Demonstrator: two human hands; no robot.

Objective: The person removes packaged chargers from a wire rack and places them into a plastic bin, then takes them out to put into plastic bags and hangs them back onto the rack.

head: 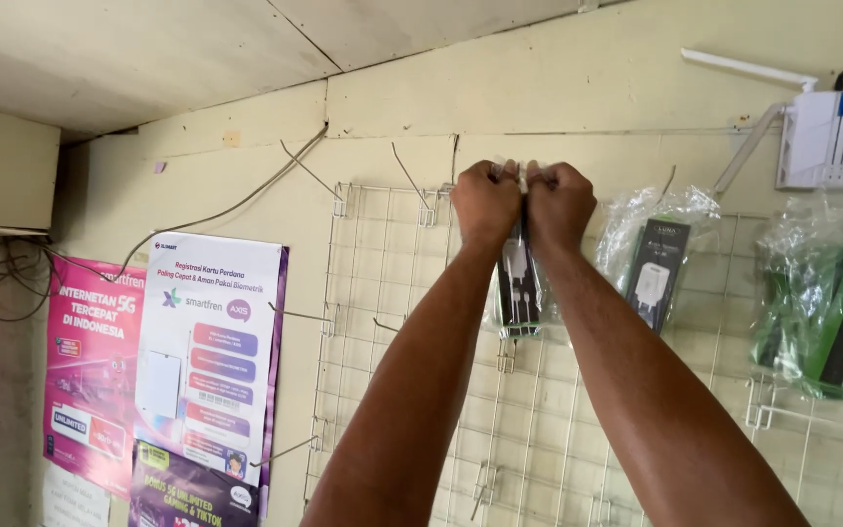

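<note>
Both arms stretch up and forward to the top of a white wire rack [539,429] on the wall [578,88]. The left hand [485,203] and right hand [559,203] are fisted side by side, knuckles touching, each clamped on the top edge of a clear bag [519,293] that hangs between the wrists against the rack. In the bag sits a black box picturing a white charger. To the right hang a second bagged charger [658,259] and a green pack [831,312], near a white router [836,137]. Left of the rack, bare hooks [295,314] and posters [209,361]; the grid below the hands is open.
</note>
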